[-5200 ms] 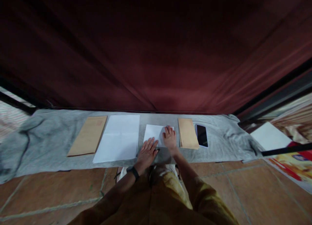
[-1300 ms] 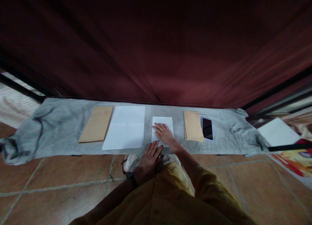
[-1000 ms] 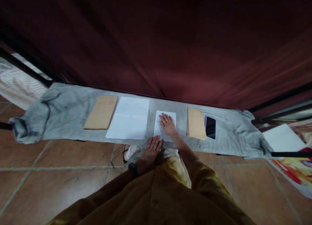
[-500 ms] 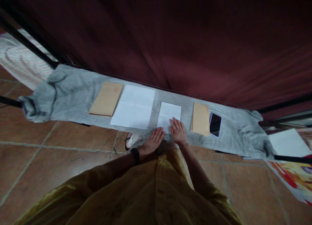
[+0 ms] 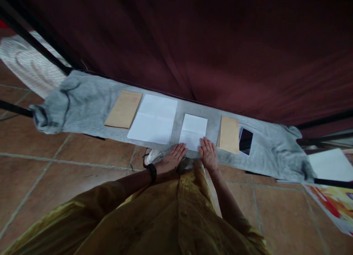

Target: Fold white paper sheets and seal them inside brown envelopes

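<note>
A folded white sheet (image 5: 193,130) lies on a grey cloth (image 5: 88,104) spread over the tiled floor. My left hand (image 5: 173,157) rests flat and open at the sheet's near left corner, a dark band on its wrist. At the near right corner my right hand (image 5: 209,155) lies flat, fingers stretched onto the paper's edge. Left of the sheet is a larger white paper (image 5: 153,118) with creases, and beyond it a brown envelope (image 5: 123,109). To the right lie a second brown envelope (image 5: 228,134) and a dark phone (image 5: 245,141).
A dark red curtain (image 5: 193,45) hangs right behind the cloth. A white sheet (image 5: 328,165) and a colourful printed mat (image 5: 335,201) lie at the far right, black bars crossing there and at the left. Brown floor tiles (image 5: 55,163) surround me.
My right hand slid from the middle of the folded sheet down to its near right corner. My left hand came up to the near left corner. The view tilted and shifted.
</note>
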`<state>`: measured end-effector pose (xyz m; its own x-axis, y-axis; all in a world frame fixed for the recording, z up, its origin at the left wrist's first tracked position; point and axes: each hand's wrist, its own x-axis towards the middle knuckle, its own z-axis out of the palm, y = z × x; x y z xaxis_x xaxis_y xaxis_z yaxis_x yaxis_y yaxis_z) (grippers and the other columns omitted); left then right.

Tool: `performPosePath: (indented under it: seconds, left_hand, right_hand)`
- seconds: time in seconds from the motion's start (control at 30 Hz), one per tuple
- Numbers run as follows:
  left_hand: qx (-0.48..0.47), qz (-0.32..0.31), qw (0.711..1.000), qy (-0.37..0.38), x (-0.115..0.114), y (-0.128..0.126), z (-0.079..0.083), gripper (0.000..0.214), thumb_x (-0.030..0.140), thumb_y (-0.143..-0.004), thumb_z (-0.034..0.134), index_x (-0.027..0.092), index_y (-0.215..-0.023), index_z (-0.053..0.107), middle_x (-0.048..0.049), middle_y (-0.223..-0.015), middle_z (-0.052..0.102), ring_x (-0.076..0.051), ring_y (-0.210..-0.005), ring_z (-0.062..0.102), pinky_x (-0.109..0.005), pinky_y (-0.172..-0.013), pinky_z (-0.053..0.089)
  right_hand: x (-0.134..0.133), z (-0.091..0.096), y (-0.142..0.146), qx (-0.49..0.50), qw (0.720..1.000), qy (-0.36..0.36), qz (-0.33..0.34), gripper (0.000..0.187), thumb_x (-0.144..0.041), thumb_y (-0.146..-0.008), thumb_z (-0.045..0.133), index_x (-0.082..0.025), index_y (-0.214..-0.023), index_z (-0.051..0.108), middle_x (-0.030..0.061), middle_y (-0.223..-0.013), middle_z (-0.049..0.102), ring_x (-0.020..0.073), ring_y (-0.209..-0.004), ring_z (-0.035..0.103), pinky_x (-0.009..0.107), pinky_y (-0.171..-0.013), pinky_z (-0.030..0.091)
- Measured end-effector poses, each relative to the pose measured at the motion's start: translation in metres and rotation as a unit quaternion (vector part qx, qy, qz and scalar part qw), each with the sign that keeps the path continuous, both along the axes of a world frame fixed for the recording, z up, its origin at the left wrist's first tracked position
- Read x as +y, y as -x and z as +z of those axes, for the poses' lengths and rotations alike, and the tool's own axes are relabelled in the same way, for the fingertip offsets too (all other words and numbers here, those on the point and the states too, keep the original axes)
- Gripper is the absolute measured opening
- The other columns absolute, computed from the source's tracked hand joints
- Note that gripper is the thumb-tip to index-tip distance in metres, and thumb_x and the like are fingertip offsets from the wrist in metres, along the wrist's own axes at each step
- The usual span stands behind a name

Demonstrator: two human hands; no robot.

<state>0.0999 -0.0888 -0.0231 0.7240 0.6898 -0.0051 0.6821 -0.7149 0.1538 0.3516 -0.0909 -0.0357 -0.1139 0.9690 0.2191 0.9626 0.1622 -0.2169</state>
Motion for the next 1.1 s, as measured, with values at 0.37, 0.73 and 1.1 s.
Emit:
performPosePath:
  seconds: [0.37, 0.73, 1.1]
  left_hand:
    - [-0.049, -0.009, 0.998, -0.024, 0.014, -0.01, 0.018, 0.063, 0.041, -0.099, 0.047, 0.013, -0.154, 0.034, -0.0154, -0.163, 0.033, -0.027, -0.154, 0.021, -0.049, -0.127, 0.018]
    - [-0.061, 0.032, 0.997, -0.039, 0.027, -0.034, 0.003, 0.063, 0.034, -0.1, 0.039, 0.007, -0.156, 0.028, -0.0177, -0.163, 0.031, -0.027, -0.153, 0.022, -0.047, -0.125, 0.023]
    - [-0.091, 0.024, 0.993, -0.068, 0.07, -0.057, 0.005, 0.059, 0.032, -0.102, 0.034, 0.009, -0.155, 0.03, -0.0165, -0.162, 0.035, -0.025, -0.153, 0.025, -0.047, -0.123, 0.028]
  right_hand:
    - [-0.001, 0.002, 0.002, 0.013, 1.0, 0.004, -0.012, 0.051, -0.032, -0.105, 0.036, -0.019, -0.154, 0.039, 0.0108, -0.158, 0.042, 0.0276, -0.148, 0.034, 0.052, -0.121, 0.024]
    - [-0.006, 0.013, 0.027, 0.037, 0.998, 0.024, 0.039, 0.051, -0.033, -0.105, 0.04, -0.02, -0.154, 0.04, 0.0095, -0.159, 0.04, 0.0239, -0.147, 0.036, 0.048, -0.123, 0.026]
    - [-0.01, 0.01, 0.024, 0.038, 0.998, 0.004, 0.042, 0.051, -0.035, -0.105, 0.042, -0.022, -0.154, 0.04, 0.0074, -0.158, 0.041, 0.0233, -0.145, 0.04, 0.048, -0.123, 0.026]
